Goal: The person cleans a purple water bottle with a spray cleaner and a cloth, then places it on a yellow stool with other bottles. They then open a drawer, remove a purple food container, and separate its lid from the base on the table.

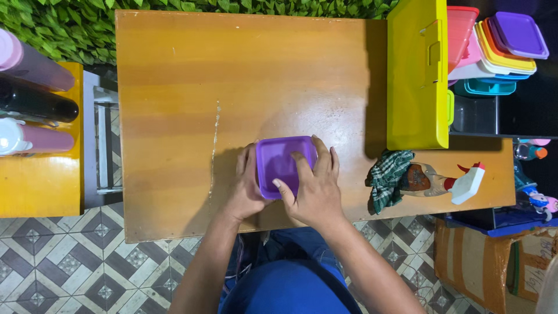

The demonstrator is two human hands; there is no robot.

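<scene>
The purple square container (281,166) sits near the front edge of the wooden desk (174,87), a little toward 5 o'clock from the desk's middle, with wide bare wood open from 9 o'clock round to 12 o'clock of it. At 3 o'clock of the container lie a green checked cloth (388,177) and a spray bottle (447,181) on its side, near the desk's right edge; at 1 o'clock a yellow case (416,75) stands against the far right corner, and past it a stack of coloured lids and boxes (500,49). A pale scratch runs down the desk top at 10 o'clock. Left of the desk a yellow stand carries bottles (35,104); patterned floor tiles (64,267) show below, green foliage above. The left hand (247,189) cups the container's left side, fingers clasped on its edge. The right hand (314,186) lies over its right half, fingers (321,152) curled over the far rim, gripping it.
</scene>
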